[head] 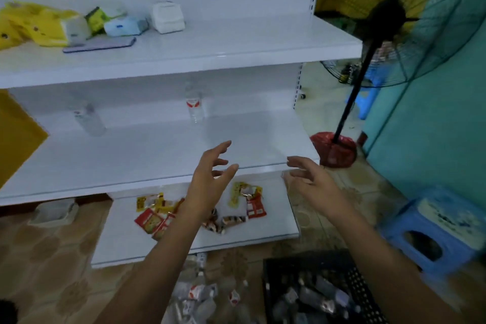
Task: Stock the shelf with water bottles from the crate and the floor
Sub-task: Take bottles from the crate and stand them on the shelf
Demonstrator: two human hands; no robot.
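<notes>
My left hand [210, 181]: raised in front of the middle shelf's front edge, fingers spread apart and lightly curved, holding nothing.
My right hand [313, 184]: level with my left and well apart from it to the right, fingers loosely extended, also holding nothing.
Middle shelf [131, 166]: white board running just beyond and above both my hands.
Upright bottle [194, 102]: a clear water bottle with a red-and-white label, standing far back on the middle shelf, above and beyond my left hand.
Second bottle [89, 119]: clear, blurred, standing on the same shelf well to the left of my left hand.
Floor bottles [194, 294]: a loose heap of water bottles on the patterned floor, below my left forearm.
Crate [355, 279]: black and perforated, on the floor beneath my right forearm, with more bottles lying inside.
Snack packets [152, 218]: red and yellow sachets scattered on the lowest shelf, just below my left hand.
Top shelf [236, 47]: above both hands, carrying a yellow bag [31, 23], tissue packs and a phone [100, 45].
Fan [394, 21]: a standing fan to the right of my right hand, its base wrapped in red.
Blue stool [434, 231]: on the floor to the right of my right forearm.
</notes>
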